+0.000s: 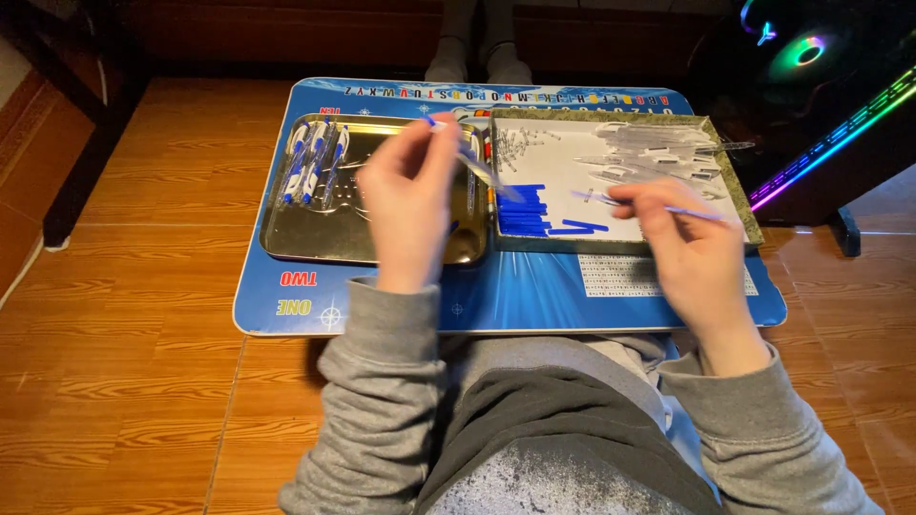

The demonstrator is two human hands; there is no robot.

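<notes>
1. Sleeves of grey fleece sit nearest, at 6 o'clock, with the person's lap under a blue lap worktop (534,300).
2. Left hand (408,205), at 10 o'clock, is closed in a pinch on a clear pen barrel (474,164) that slants toward 4 o'clock.
3. Right hand (689,238), at 2 o'clock, is pinched shut on a thin blue refill (630,202), its tip pointing left toward the barrel's lower end.
4. Judging by this, the refill should go in well if both are lined up on one axis first, then slid without forcing.
5. Beyond the left hand lies a metal tin tray (286,234) with finished blue-and-white pens (310,157).
6. Farther right, a shallow box (735,191) holds blue caps (523,208), small springs (520,143) and clear barrels (658,148).
</notes>
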